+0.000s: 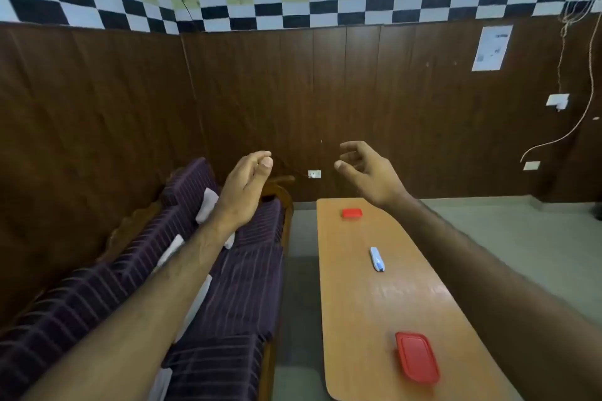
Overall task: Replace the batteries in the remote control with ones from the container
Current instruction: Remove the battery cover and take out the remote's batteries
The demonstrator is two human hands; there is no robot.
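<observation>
Hands raised, loosely open and empty: left hand (242,187), right hand (368,172). Remote (377,258) lies mid-worktop (345,303), long axis near-to-far, below and nearer the right hand, between two red containers (417,356).

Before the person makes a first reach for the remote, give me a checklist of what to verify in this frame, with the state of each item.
1. Remote in view on the table, nothing on it: ok.
2. Left hand free, raised over the sofa, holding nothing: ok.
3. Right hand free, fingers loosely curled, holding nothing: ok.
4. Near container on the table with its red lid on: ok; batteries inside: cannot tell.
5. Far container at the table's far end, lid on: ok; contents: cannot tell.
6. Remote's battery side facing up: cannot tell, too small.
</observation>
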